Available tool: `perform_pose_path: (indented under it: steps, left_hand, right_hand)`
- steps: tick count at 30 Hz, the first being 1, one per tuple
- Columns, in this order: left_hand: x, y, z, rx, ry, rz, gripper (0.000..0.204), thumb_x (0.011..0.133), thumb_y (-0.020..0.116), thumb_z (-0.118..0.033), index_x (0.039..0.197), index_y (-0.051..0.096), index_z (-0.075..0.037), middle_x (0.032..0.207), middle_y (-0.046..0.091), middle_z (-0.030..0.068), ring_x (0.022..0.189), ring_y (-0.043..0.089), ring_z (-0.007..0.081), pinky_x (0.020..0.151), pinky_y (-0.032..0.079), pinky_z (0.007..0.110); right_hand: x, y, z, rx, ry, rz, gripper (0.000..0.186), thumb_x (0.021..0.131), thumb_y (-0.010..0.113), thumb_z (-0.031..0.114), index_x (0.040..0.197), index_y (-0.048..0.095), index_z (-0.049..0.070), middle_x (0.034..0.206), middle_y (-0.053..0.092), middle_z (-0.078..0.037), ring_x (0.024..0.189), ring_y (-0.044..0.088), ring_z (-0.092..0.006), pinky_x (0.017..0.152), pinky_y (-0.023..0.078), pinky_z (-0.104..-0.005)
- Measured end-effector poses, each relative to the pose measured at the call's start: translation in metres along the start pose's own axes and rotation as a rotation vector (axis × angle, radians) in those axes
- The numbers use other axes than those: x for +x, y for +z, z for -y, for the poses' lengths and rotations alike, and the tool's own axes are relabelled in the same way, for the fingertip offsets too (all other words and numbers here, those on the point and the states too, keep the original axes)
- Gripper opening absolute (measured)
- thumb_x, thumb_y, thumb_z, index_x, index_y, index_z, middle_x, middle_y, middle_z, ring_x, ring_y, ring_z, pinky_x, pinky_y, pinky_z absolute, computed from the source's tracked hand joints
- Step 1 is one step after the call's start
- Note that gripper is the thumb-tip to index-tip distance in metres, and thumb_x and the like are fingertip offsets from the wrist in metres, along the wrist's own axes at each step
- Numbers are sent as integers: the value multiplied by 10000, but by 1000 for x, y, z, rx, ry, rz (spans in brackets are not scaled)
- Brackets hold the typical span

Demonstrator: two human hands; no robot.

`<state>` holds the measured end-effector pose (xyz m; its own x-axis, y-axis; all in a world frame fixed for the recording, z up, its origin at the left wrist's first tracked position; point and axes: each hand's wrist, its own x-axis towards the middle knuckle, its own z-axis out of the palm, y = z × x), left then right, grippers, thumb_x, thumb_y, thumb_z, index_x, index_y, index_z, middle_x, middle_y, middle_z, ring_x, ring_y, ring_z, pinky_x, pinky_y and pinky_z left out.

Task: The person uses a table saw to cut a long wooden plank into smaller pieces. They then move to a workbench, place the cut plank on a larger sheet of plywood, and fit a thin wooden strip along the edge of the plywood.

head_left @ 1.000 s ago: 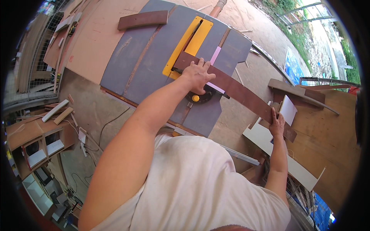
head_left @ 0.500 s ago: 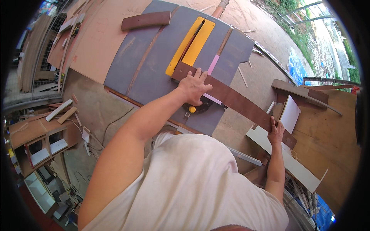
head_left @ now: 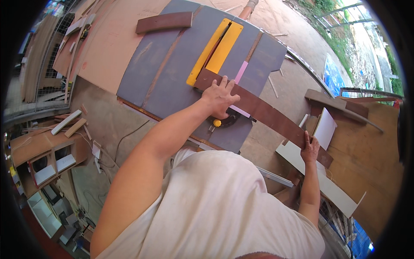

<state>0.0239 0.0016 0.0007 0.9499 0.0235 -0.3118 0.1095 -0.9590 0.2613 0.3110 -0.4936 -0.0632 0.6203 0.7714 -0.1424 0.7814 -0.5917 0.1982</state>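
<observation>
A long brown board (head_left: 274,115) lies aslant over a grey table saw top (head_left: 168,73). Its left end touches the lower end of the yellow throat plate (head_left: 225,51), where a dark slot runs. My left hand (head_left: 218,96) presses that end down, fingers spread over the board and thumb toward the mitre gauge (head_left: 231,119) with its yellow knob (head_left: 217,123). Well past the saw's right edge, my right hand (head_left: 309,150) grips the board near its other end, index finger stretched along it. The undersides of both hands are hidden.
A short curved brown offcut (head_left: 164,22) rests at the saw's far left, beside a pale wooden sheet (head_left: 105,52). White panels (head_left: 340,190) and a brown worktable (head_left: 366,172) stand at right. An open wooden cabinet (head_left: 47,155) and scrap strips are at left.
</observation>
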Motion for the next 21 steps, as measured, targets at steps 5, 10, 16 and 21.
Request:
perform_pose_path:
  steps: [5,10,16,21]
  left_hand:
    - [3,-1,0,-16,-2,13,586,718,850,-383,1192,599,-147,1558,330,285,1459,314,517,1119,398,640]
    - [7,3,1,-3,-2,1,646,696,856,-395,1241,596,-165,1559,334,272,1461,316,508,1118,407,628]
    - [7,3,-1,56,-15,2,698,688,848,-428,1295,599,-191,1555,349,259,1462,318,498,1110,419,619]
    - [9,-1,-1,27,6,-19,713,673,858,-422,1296,602,-188,1546,364,260,1455,328,503,1104,423,626]
  right_hand:
    - [-2,-3,0,-21,-18,-45,965,724,683,31,1571,380,382,1323,507,-157,1262,497,-364,1046,396,-543]
    - [-2,0,1,-34,-29,-63,963,721,684,23,1568,383,369,1295,510,-161,1261,491,-371,1033,401,-534]
    - [-4,-6,3,-28,-6,-14,978,732,682,6,1579,355,368,1328,492,-172,1270,483,-385,1049,397,-566]
    - [-2,-5,3,-14,37,-9,1020,710,705,6,1565,354,438,1347,470,-148,1302,464,-369,1077,379,-610]
